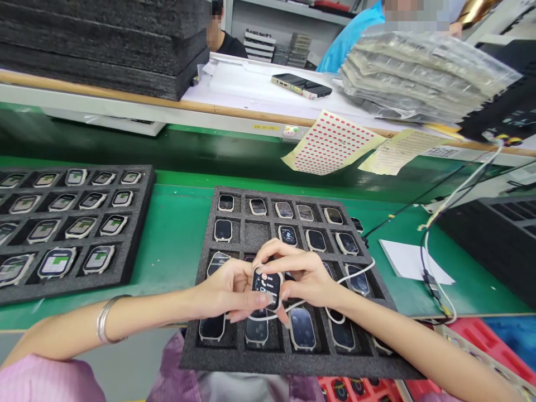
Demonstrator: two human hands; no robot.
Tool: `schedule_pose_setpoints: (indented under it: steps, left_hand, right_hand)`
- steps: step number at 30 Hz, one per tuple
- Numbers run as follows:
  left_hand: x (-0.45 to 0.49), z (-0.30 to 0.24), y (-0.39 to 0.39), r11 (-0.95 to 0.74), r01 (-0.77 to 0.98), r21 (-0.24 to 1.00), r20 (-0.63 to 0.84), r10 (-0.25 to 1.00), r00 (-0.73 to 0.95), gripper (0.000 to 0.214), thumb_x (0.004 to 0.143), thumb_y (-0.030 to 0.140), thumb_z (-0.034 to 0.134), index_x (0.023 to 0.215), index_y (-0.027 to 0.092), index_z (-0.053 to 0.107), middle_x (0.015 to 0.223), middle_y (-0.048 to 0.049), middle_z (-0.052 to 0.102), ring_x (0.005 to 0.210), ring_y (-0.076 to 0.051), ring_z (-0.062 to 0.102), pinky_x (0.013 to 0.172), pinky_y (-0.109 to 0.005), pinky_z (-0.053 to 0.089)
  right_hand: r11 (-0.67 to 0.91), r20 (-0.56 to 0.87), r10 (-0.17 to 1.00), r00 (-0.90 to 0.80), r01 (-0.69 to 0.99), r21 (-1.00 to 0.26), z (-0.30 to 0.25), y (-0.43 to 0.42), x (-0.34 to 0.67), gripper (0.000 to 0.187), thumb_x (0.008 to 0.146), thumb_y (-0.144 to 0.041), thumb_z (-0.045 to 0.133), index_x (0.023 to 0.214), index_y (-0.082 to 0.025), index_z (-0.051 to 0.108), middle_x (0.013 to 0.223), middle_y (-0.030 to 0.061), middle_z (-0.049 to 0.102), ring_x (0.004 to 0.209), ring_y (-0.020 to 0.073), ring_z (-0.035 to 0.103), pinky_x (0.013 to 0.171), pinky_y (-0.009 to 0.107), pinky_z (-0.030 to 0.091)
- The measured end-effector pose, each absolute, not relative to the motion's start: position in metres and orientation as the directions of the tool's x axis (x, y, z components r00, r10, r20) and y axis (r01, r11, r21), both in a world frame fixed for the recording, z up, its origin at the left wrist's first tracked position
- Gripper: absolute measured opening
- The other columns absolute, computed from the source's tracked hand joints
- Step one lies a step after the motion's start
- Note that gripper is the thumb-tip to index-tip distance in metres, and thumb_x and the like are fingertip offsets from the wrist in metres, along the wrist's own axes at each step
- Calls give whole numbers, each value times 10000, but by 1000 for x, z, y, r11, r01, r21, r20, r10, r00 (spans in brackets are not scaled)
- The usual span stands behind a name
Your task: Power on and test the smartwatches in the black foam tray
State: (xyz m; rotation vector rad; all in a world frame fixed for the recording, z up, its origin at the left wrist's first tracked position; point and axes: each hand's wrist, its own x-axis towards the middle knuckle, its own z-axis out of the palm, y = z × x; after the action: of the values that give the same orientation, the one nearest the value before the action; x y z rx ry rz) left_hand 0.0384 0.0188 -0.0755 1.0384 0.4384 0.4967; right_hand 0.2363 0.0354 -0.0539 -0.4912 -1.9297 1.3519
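Observation:
Between my two hands is a smartwatch [268, 287] without a strap, its screen lit with a menu list. My left hand [237, 290] grips its left side, the thumb lying across the lower screen. Around its top and right edge close the fingers of my right hand [304, 273]. A white cable [355, 272] runs under my right hand and loops below the watch; where it ends is hidden. Beneath both hands lies a black foam tray [251, 360] with several watches in its pockets. One watch [287, 235] there has a lit face; one pocket [256, 230] behind my hands holds nothing.
At the left, another foam tray [136, 223] holds several watches with lit screens. Behind is a shelf with stacked foam [104, 50], a phone [301, 85] and bagged trays [419, 72]. Sticker sheets [335, 142] hang from its edge. Cables [427, 245] hang at right. Two people sit beyond.

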Motion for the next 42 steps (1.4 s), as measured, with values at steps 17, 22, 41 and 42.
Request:
schedule_pose_setpoints:
  steps: [17,22,41,42]
  left_hand:
    - [45,-74,18,327,-205,922,-119,747,655,248,792,360,672,828,123,609,502,69,466,327,-8,299,315,-141,181]
    - [46,-70,18,334,-183,925,-137,741,658,243,771,355,691,789,130,601,483,80,451,325,-11,311,313,-138,183]
    - [53,-75,19,348,-191,918,-126,713,690,467,647,267,802,1036,158,568,766,23,585,463,-21,349,433,-167,276]
    - [53,-75,19,340,-197,920,-128,733,668,470,658,247,796,1052,168,553,812,20,582,474,-18,338,443,-168,272]
  right_hand:
    - [591,356,599,-717,97,-801,-41,41,239,590,756,-314,777,1275,-172,534,1187,139,594,1095,254,528,945,454,415]
    - [625,369,596,-713,124,-771,-42,40,241,578,766,-281,770,1276,-154,527,1151,142,601,1071,251,533,929,455,425]
    - [496,153,794,-588,481,-723,-31,33,248,358,828,-298,662,1160,-179,600,1023,88,599,954,236,552,856,395,460]
    - [378,104,835,-540,426,-822,-32,35,249,322,840,-318,650,1126,-172,619,1001,78,615,930,222,567,841,372,466]
